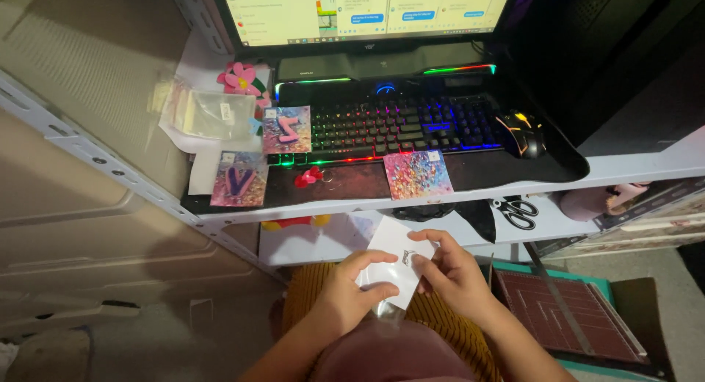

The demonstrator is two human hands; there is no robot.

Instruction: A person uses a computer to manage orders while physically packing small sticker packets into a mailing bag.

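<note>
Desk shelf (646, 165) bears lit keyboard (396, 125), mouse (520, 135), and glittery cards (418, 173).

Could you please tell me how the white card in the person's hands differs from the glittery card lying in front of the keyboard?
The white card is plain and pale, whereas the glittery card is speckled pink, blue and gold. The white card is held up by the left hand and the right hand, while the glittery card lies flat on the dark desk mat, untouched. Both are small and roughly rectangular.
</note>
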